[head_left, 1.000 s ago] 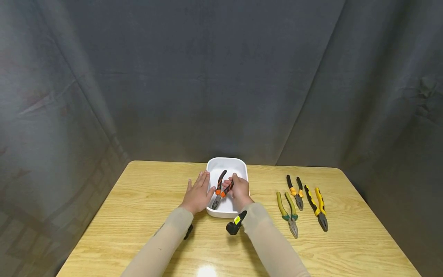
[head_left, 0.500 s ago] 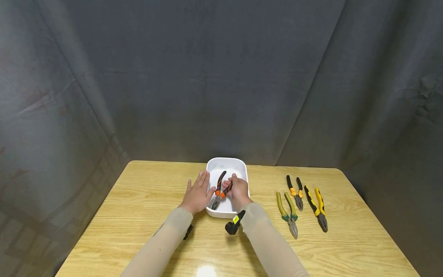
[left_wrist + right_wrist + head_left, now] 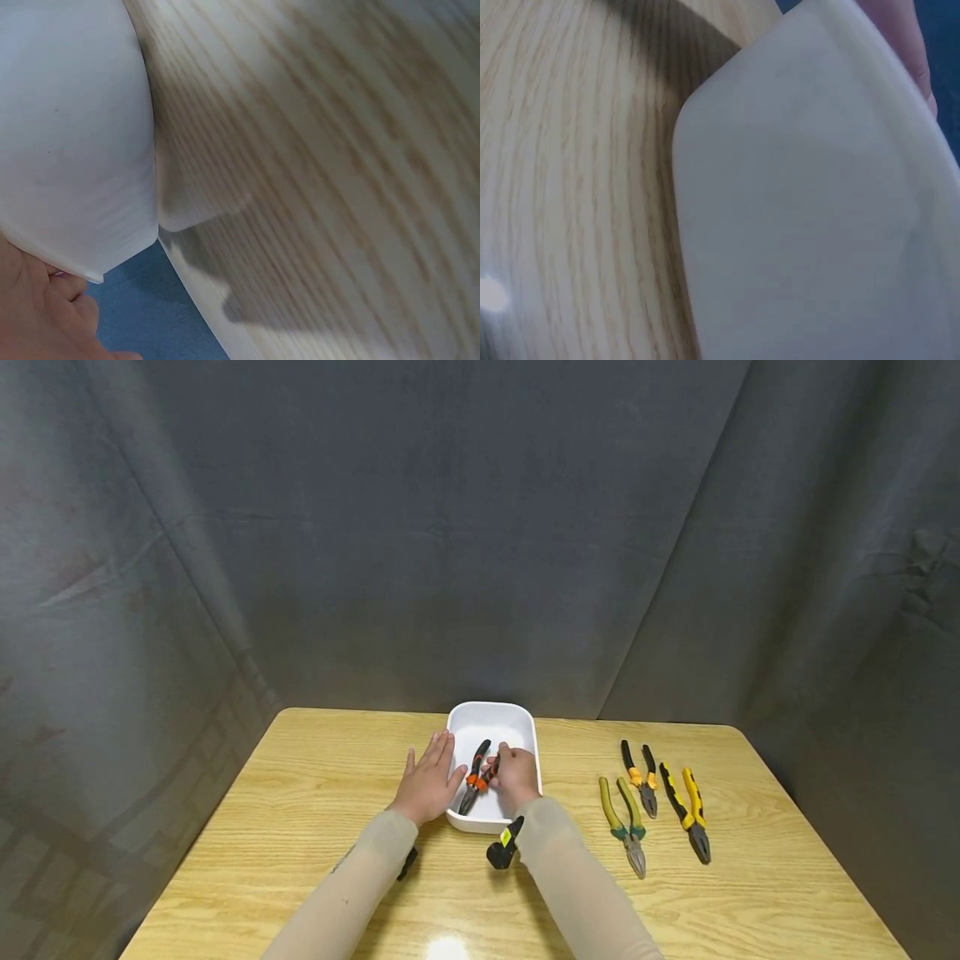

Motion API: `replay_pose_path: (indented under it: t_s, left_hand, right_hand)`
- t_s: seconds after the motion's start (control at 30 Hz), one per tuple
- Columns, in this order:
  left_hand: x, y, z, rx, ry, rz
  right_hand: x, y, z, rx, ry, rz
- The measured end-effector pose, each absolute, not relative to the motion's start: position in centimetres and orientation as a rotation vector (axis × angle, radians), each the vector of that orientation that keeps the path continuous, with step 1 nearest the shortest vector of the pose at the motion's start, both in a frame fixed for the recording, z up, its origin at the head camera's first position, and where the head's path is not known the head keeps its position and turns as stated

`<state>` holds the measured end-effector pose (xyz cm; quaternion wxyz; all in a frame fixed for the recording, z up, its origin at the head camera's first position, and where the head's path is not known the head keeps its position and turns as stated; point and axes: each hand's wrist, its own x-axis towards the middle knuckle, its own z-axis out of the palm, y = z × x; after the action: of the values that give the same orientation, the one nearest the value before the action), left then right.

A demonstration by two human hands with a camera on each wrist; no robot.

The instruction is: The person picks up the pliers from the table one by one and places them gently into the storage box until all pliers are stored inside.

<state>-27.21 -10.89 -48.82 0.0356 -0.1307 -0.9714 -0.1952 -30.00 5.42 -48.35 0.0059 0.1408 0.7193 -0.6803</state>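
A white bin (image 3: 491,725) stands at the back middle of the table. Inside it are pliers with black and orange handles (image 3: 476,765), their grey nose pointing toward me and to the left. My right hand (image 3: 517,774) reaches into the bin and grips the right handle, with the fingertips partly hidden. Along the bin's left rim lies my left hand (image 3: 427,783), fingers straight and touching it. In the left wrist view, part of the left hand (image 3: 45,319) shows by the bin's outer wall (image 3: 75,135). Only a strip of the right hand (image 3: 904,37) appears behind the bin (image 3: 795,187) in the right wrist view.
To the right on the wooden table (image 3: 315,793) lie green-handled pliers (image 3: 632,835), black and orange-yellow pliers (image 3: 647,793), and yellow and black pliers (image 3: 693,827). A grey curtain (image 3: 480,543) hangs behind the table's back edge.
My right hand has shifted slightly left and toward me. The handles of the held pliers have come closer together and their ends sit lower. My left hand and the bin have not moved.
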Motion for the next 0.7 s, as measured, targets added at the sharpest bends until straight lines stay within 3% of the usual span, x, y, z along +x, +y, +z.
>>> replay_pose_path:
  t_s: [0.7]
  left_hand:
    - [-27.1,-10.8,-48.6,-0.395,-2.983,-0.61]
  right_hand:
    - [-31.0,5.6,-49.4,0.511,2.574,-1.67]
